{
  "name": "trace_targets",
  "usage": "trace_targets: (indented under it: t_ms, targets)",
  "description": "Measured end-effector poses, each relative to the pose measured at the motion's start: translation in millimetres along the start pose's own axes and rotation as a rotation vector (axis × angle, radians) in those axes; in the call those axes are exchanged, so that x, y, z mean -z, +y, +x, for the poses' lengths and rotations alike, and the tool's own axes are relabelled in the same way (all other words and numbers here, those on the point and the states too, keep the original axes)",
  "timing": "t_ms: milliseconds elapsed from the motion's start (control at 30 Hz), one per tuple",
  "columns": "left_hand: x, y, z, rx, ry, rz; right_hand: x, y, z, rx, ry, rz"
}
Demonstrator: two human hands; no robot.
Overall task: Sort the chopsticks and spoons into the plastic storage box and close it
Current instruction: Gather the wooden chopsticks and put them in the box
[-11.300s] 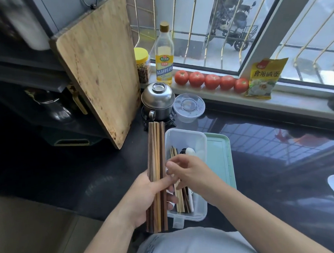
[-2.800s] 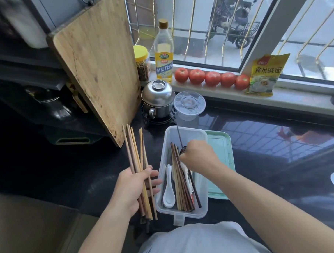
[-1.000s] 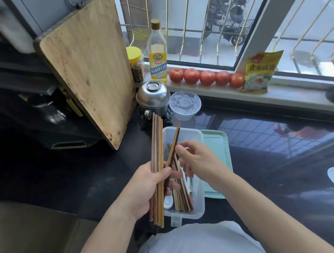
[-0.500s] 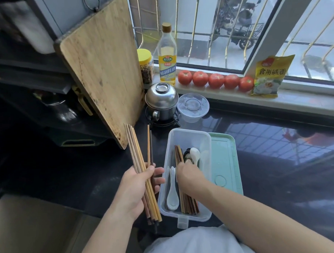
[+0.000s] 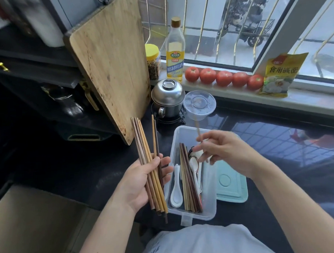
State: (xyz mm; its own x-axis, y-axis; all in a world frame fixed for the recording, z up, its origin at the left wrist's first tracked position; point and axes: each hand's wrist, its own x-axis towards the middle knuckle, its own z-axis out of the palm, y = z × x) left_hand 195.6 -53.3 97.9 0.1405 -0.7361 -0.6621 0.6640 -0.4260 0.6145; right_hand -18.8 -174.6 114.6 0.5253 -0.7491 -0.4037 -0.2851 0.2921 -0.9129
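Left of centre: left hand (image 5: 140,183), palm up, fingers curled round bundle of chopsticks (image 5: 147,161). Lower centre: clear storage box (image 5: 209,201) on dark counter (image 5: 68,165), open, holding white spoon (image 5: 176,194) beside more chopsticks. Right of that: right hand (image 5: 226,152) above box, blurred, pinching single chopstick (image 5: 198,131), other fingers spread. Green lid (image 5: 232,184) flat beside box.

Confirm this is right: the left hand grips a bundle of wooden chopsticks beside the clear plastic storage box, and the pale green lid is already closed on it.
Not quite. The head view shows the pale green lid lying on the counter beside the clear plastic storage box, which stands open. The left hand does grip the bundle of wooden chopsticks.
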Motion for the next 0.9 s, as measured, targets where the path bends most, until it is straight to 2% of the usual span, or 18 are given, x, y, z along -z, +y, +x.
trace_targets:
  t_ms: [100, 267, 367, 500, 600, 700, 800, 833, 900]
  targets:
    - [-7, -1, 1, -0.004, -0.022, 0.05, 7, 0, -2, 0.046, 0.124, 0.176]
    - [-15, -3, 0, -0.011, -0.045, 0.083, -8, 7, 4, 0.025, 0.063, 0.121]
    - [-14, -4, 2, -0.007, 0.002, 0.054, -19, 23, 23, -0.051, 0.183, -0.262]
    - [-8, -6, 4, 0.005, 0.079, 0.008, -41, 47, 41, -0.183, 0.133, -0.928]
    - [-7, -8, 2, 0.008, 0.087, 0.012, -57, 54, 47, -0.189, 0.105, -1.115]
    - [-6, -10, -1, 0.013, 0.083, 0.009, -63, 59, 52, -0.247, 0.068, -1.131]
    - [-3, -9, -2, 0.015, 0.073, -0.014, -60, 45, 48, -0.187, 0.141, -1.089]
    - [-2, -9, -2, 0.016, 0.07, -0.026, -59, 38, 44, -0.151, 0.159, -0.977]
    - [-4, -10, -2, 0.029, 0.047, -0.021, -63, 19, 29, -0.11, 0.068, -0.515]
